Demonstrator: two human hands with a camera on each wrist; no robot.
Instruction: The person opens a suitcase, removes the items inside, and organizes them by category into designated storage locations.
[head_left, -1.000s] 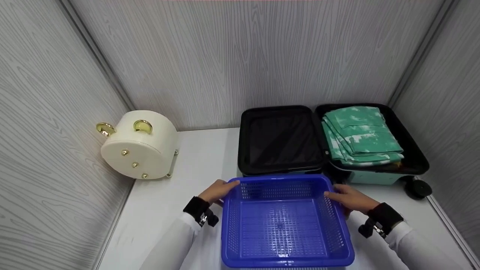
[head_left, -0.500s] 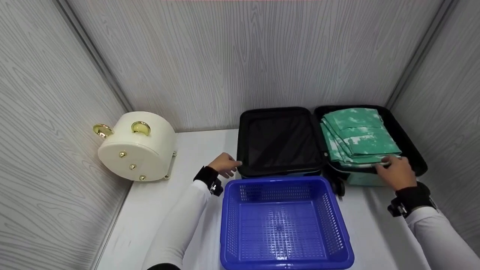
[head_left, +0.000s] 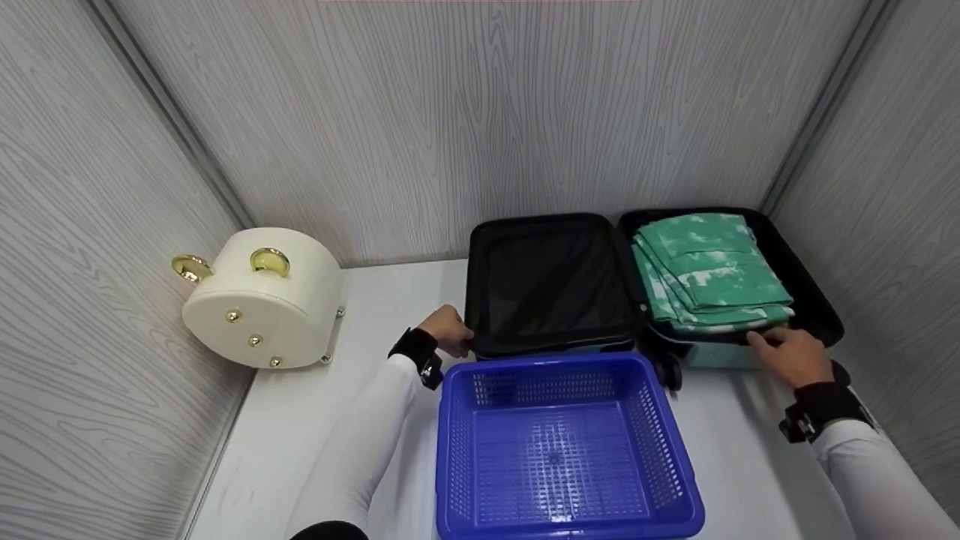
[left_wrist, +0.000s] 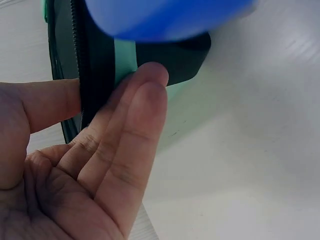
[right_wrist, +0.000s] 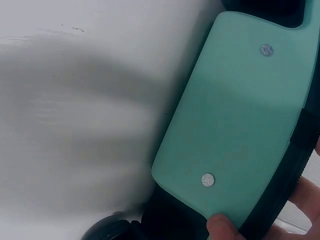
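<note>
An open mint-green suitcase (head_left: 551,281) with black lining lies at the back, its two halves side by side. Folded green-and-white tie-dyed cloth (head_left: 712,262) fills most of the right half. My left hand (head_left: 448,331) grips the front left corner of the left half, thumb on one side of the zipped edge (left_wrist: 77,50) and fingers on the other. At the front rim of the right half, my right hand (head_left: 795,358) has its thumb (right_wrist: 223,228) against the green shell (right_wrist: 235,110) and its fingers over the black edge.
A blue perforated basket (head_left: 448,450) stands in front of the suitcase, between my forearms. At the left wall is a cream rounded case (head_left: 281,289) with gold handles and studs. Grey wood-grain panels (head_left: 450,112) enclose the white table (head_left: 300,427) at the back and sides.
Both hands have let go of the blue basket and moved to the suitcase's front edges, the right one out to the right. In the last half second they have closed on those edges.
</note>
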